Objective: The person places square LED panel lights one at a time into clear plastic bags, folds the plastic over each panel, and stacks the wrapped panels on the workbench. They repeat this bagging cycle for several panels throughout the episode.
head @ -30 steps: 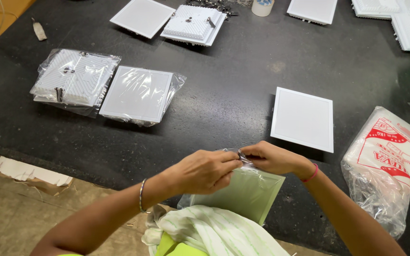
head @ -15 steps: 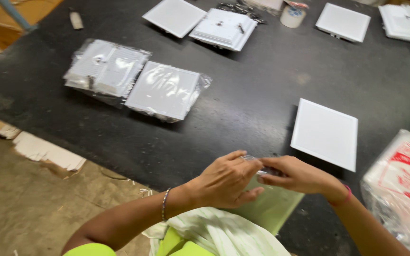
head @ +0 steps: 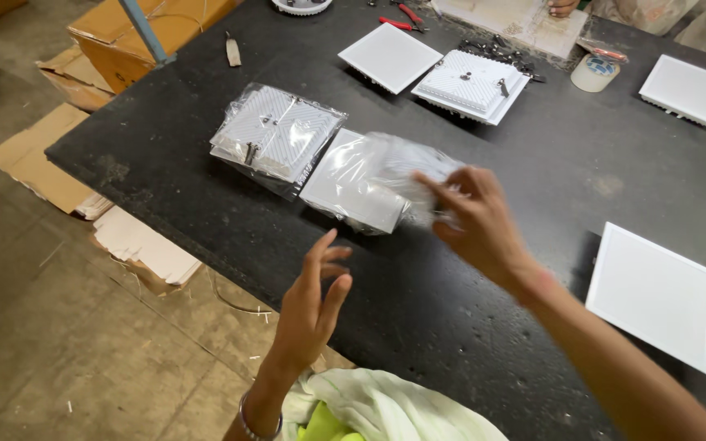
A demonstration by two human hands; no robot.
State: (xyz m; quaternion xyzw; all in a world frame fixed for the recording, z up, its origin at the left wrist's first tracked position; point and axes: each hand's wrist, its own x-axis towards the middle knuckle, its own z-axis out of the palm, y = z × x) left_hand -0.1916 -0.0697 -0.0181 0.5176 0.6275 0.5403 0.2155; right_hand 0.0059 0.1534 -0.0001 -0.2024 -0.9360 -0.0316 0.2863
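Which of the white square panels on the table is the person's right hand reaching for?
The plastic-wrapped panel lying smooth face up, right of the other bagged panel, whose ribbed back shows. The right hand is at its wrapping; the rest lie unwrapped, farther off.

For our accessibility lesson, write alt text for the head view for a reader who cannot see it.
A person's right hand reaches over a clear-plastic-bagged white square panel on a black worktable, while the open left hand hovers at the table's near edge. More white square panels, bagged and bare, lie around.

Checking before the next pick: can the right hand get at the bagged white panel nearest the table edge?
Probably yes. The right hand already hovers at the bagged panel, fingers spread, with nothing between them. The left hand is open and lower, clear of the way.
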